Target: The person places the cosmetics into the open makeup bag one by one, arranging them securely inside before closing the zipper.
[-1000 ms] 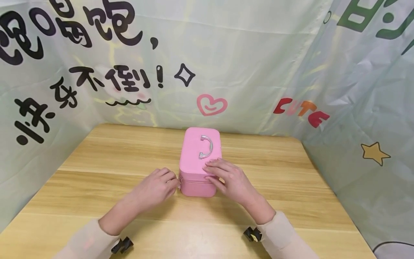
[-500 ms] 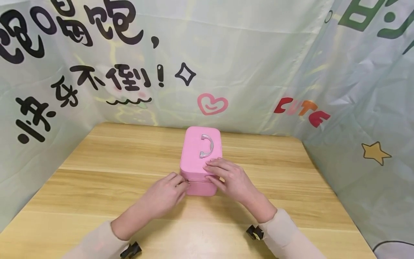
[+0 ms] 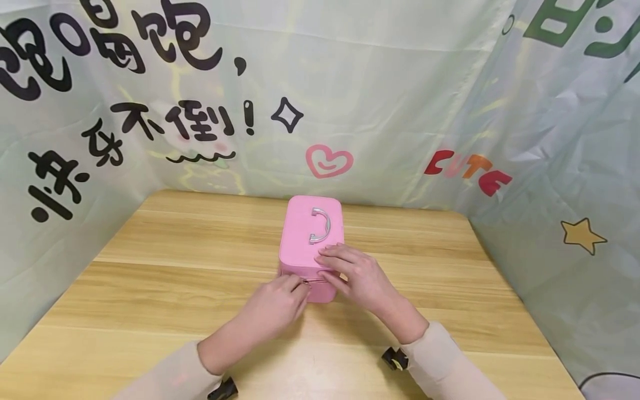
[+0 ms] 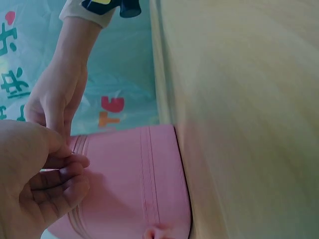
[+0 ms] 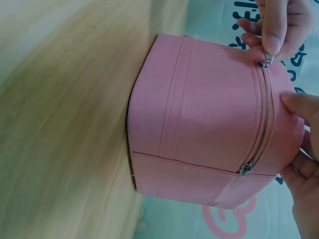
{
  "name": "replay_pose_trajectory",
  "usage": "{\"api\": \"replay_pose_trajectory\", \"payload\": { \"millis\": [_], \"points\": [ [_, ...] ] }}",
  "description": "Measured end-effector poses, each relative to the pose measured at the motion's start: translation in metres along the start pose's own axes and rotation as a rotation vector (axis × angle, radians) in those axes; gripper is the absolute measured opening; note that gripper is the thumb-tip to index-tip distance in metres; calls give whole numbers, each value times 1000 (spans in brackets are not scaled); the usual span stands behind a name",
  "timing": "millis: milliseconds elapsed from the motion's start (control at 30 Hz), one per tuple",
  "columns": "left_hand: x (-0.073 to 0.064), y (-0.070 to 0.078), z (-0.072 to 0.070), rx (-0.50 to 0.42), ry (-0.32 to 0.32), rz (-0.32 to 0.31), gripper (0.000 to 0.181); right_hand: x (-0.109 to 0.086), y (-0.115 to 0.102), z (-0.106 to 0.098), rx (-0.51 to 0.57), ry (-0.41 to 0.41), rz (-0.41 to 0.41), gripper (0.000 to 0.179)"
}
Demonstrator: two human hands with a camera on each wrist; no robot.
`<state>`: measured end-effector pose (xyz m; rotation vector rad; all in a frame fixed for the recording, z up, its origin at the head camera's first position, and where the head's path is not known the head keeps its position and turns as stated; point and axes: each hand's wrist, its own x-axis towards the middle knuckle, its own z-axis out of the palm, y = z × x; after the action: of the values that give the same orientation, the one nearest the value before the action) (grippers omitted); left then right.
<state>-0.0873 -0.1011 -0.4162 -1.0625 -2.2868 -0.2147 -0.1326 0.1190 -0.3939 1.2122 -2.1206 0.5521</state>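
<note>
A pink vanity case point(image 3: 300, 239) with a silver handle point(image 3: 327, 225) on its lid stands on the table, lid down. Around its side runs a zipper point(image 5: 265, 109). My left hand point(image 3: 275, 308) pinches a small metal zipper pull point(image 5: 269, 59) between thumb and finger at the near side; its fingers partly hide that side in the head view. A second slider point(image 5: 245, 168) sits further along the zipper, apart from both hands. My right hand point(image 3: 360, 278) holds the lid's near right corner, fingers on top and thumb against the side.
The case stands on a wooden table point(image 3: 200, 239). Printed cloth point(image 3: 390, 100) hangs behind and along both sides, close to the table's edges. Black wrist mounts point(image 3: 395, 358) are fixed at the sleeves.
My left hand has moved right with the zipper pull, from the case's left side round the corner onto its near side. The right hand and case stay almost still.
</note>
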Motion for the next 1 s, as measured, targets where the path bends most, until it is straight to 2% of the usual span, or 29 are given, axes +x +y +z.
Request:
{"api": "replay_pose_trajectory", "payload": {
  "millis": [100, 200, 433, 533, 700, 867, 1000],
  "points": [
    [4, 5, 2, 39, 5, 17, 10, 0, 0, 0, 8, 2, -1, 32],
    [8, 9, 2, 93, -17, 51, 11, 1, 0, -1, 15, -2, 3, 33],
    [12, 8, 1, 184, -36, 119, 18, 0, 0, -3, 26, -49, 26, 33],
    [13, 6, -1, 182, -22, 133, 22, -1, 3, -6, 23, -71, -13, 34],
    [15, 3, -5, 133, 50, 159, 38, -1, 11, -9, 36, -111, -65, 29],
    [19, 0, -8, 93, 100, 181, 23, -1, 24, -11, 45, -73, -54, 35],
    [23, -2, -9, 85, 139, 185, 19, 0, 37, -12, 71, -24, -19, 27]
  ]
}}
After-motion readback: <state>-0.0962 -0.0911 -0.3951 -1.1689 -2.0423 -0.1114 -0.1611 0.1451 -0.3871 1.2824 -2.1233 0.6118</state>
